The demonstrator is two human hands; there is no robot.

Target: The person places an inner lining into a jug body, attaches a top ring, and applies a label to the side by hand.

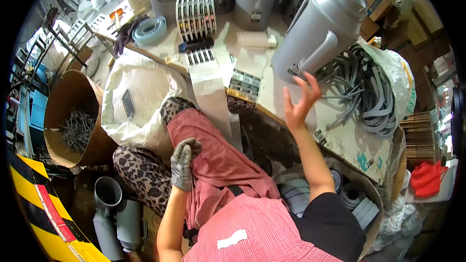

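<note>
My right hand (302, 101), bare, is raised over the table with its fingers spread. It is just below a large grey plastic jug (310, 31) with a side handle and a small dark label near its base; no grip on the jug shows. My left hand (183, 165), in a grey patterned glove, is over my lap with the fingers pressed together. Whatever they hold, if anything, is hidden. A roll of labels (195, 17) stands on the table (276, 99), and a sheet of dark labels (244, 86) lies at its near edge.
More grey jugs (252, 0) line the back. Grey plastic straps (369, 92) are heaped at the right. On the left are a white-lined bin (141, 111) and a cardboard drum (68, 133) of thin grey pieces. Rolled grey straps (352, 194) fill a box by my right elbow.
</note>
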